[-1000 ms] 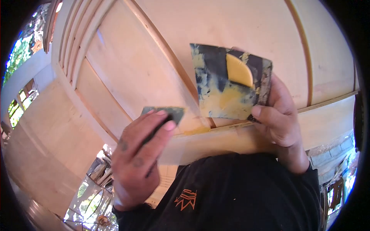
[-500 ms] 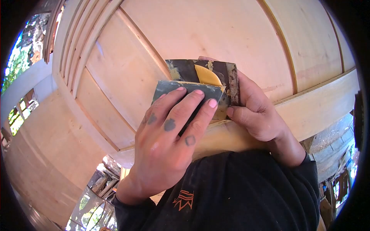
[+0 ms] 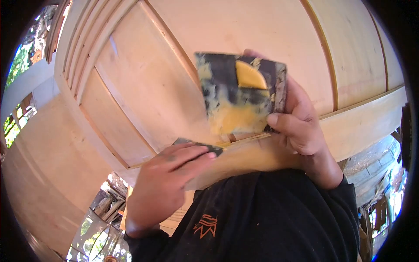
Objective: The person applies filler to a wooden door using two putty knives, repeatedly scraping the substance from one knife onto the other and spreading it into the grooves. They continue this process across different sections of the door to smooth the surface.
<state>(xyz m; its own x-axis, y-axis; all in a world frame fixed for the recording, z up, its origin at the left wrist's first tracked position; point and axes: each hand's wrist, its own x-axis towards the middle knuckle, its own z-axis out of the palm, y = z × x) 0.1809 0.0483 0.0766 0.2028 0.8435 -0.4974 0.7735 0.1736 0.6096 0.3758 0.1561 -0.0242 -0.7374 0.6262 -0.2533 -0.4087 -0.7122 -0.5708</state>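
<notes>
Head view: both hands loaded, one flat tool each.

Left hand point(image 3: 163, 183): fingers point(image 3: 187, 154) bent and pressed flat over a small dark spreader point(image 3: 216, 149), no slack visible. Thumb hidden, so can't tell how it grips underneath. Spreader sticks out past the fingertips, its edge showing along their far side. Yellow smear point(image 3: 224, 144) on the wood just beyond its right corner; can't tell if the edge is in contact.

Right hand point(image 3: 301, 129): pinch grip on the right edge of a larger dark plate point(image 3: 216, 61). Thumb point(image 3: 286, 123) across the front face, remaining fingers behind, one tip peeking over the top edge. Plate is tilted up, face to the camera, up and right of the left fingers and well apart from them. Thick yellow paste point(image 3: 251, 75) sits on it, up and left of the right thumb; thinner yellow film spread lower, left of the thumb. Rest of the face is blotched with pale residue.

Around the hands: pale wood rail point(image 3: 353, 124) runs below the right fingers and on to the right. Big pale wood panel point(image 3: 257, 26) behind the plate, with a brown strip point(image 3: 321, 48) above the right fingers. Curved slats point(image 3: 83, 43) up and left of the left fingers. Black shirt point(image 3: 279, 218) below both hands.
</notes>
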